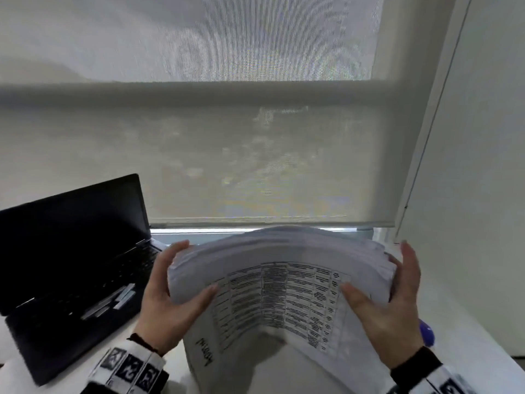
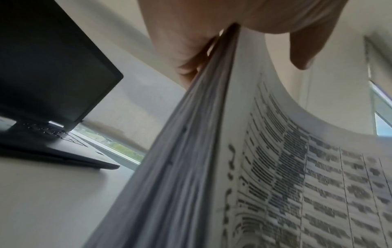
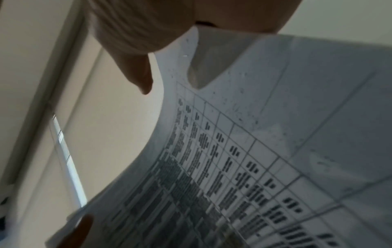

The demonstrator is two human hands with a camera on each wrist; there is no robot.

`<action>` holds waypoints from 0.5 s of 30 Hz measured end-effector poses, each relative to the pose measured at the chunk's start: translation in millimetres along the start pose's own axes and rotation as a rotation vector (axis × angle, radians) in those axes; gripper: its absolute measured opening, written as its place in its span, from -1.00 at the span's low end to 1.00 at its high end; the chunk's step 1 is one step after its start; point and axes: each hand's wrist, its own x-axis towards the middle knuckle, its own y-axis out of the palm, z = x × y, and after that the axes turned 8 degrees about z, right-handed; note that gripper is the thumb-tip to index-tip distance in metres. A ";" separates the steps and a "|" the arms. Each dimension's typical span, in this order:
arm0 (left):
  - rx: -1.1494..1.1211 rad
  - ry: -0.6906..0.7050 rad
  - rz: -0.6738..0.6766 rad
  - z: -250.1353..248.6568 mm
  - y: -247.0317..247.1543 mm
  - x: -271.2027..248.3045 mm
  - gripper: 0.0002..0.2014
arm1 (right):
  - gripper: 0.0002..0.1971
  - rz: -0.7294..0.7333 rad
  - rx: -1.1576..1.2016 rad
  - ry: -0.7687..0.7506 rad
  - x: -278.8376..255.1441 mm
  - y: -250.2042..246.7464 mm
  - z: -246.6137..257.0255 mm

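- Gripping a thick stack of paper (image 1: 284,268) by both side edges, the person holds it bowed upward above the counter (image 1: 477,345) in the head view. The left hand (image 1: 173,294) and right hand (image 1: 389,302) each lay a thumb on the printed top sheet, with the fingers wrapped round the edge. An open laptop (image 1: 71,251) sits apart on the left.
- From the left wrist, the left hand (image 2: 212,25) pinches the stack of paper (image 2: 191,151) at its edge, clear of the counter (image 2: 53,201). The step in hand looks like flexing the sheets to loosen and square them.
- From the right wrist, the right hand (image 3: 148,25) pinches the opposite edge of the stack of paper (image 3: 275,134). The next move likely calls for easing the bow and tapping one edge on the counter, with an even grip so no sheet slides out.
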 end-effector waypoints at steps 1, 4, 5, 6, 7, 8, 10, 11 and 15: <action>-0.034 0.023 -0.023 0.0 -0.8 1.3 -0.27 | 0.01 -0.023 0.043 -0.013 1.6 -0.3 0.6; 0.040 0.088 0.017 1.1 -5.7 3.8 -0.22 | -0.01 0.001 0.005 -0.028 2.9 -2.9 4.4; 0.086 0.103 0.035 1.4 -7.7 4.0 -0.25 | 0.01 0.050 -0.039 -0.036 2.4 -1.5 6.0; 0.089 0.115 0.045 -0.2 -8.2 4.6 -0.29 | 0.01 0.064 -0.080 -0.054 2.4 0.3 6.9; 0.067 0.123 0.045 -0.2 -9.5 6.0 -0.34 | 0.00 0.041 -0.108 -0.077 4.1 0.8 6.3; 0.075 0.142 0.046 -1.3 -10.2 8.0 -0.41 | -0.03 -0.002 -0.118 -0.092 7.2 1.5 6.7; 0.185 0.187 0.080 -3.1 -10.6 12.1 -0.55 | -0.13 -0.054 -0.227 -0.117 13.8 1.3 5.7; 0.236 0.208 0.104 -1.7 -11.7 13.1 -0.57 | -0.20 -0.033 -0.370 -0.153 17.1 0.5 5.4; 0.292 0.186 0.110 -2.2 -17.8 15.5 -0.50 | -0.34 0.092 -0.775 -0.210 28.4 -8.9 14.7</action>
